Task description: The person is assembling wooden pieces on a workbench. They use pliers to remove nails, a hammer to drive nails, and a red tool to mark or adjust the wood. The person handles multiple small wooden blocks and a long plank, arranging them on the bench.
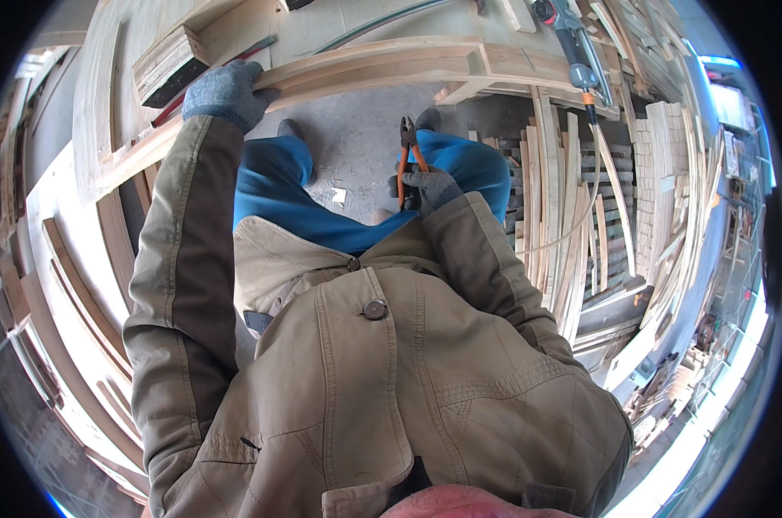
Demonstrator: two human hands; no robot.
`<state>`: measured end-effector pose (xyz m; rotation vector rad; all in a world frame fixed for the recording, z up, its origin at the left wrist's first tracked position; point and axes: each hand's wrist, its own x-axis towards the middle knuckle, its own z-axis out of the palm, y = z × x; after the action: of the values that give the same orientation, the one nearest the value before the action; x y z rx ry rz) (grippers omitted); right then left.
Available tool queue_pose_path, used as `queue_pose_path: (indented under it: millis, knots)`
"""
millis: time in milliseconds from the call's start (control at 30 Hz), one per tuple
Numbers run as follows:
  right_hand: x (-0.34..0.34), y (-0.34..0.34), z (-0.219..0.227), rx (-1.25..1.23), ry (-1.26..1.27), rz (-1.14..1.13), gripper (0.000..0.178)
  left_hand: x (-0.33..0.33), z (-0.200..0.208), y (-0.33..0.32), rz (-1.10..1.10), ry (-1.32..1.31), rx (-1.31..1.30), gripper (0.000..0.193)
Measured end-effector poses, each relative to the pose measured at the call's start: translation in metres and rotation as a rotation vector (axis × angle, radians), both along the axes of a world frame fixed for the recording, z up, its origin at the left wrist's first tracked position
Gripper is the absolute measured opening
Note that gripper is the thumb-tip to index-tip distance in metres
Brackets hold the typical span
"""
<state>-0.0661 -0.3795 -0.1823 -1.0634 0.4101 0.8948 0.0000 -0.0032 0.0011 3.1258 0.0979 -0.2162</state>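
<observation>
My left hand [224, 93], in a grey knit glove, is closed over the long wooden frame [373, 69] that spans the bench in front of me. In my right hand [431, 187], gloved as well, is a pair of pliers [405, 164] with orange handles and dark jaws. The jaws point away from me, and the tool is held low in front of my right thigh, apart from the frame. Under and beside my left hand lies a long red tool [235, 60]; its kind is partly hidden.
A short thick wooden block [170, 67] sits left of the frame. Beyond it lies a curved grey bar [365, 30]. At the far right a nail gun [574, 56] rests across the frame, its air hose [595, 173] trailing down. Stacked wooden strips [555, 198] fill the right side.
</observation>
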Motion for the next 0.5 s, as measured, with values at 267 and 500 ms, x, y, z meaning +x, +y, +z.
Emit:
queue_pose_path:
  millis: [267,500]
  knots:
    - [0.0006,-0.0017,-0.0069,-0.014,0.005,0.008,0.028,0.0021,0.0008,0.0021,-0.024,0.006,-0.011,0.048]
    - [0.0009,-0.0033,-0.0103,0.003,0.007,0.025,0.027,0.0000,0.0017,-0.0003,-0.034,-0.009,0.000,0.051]
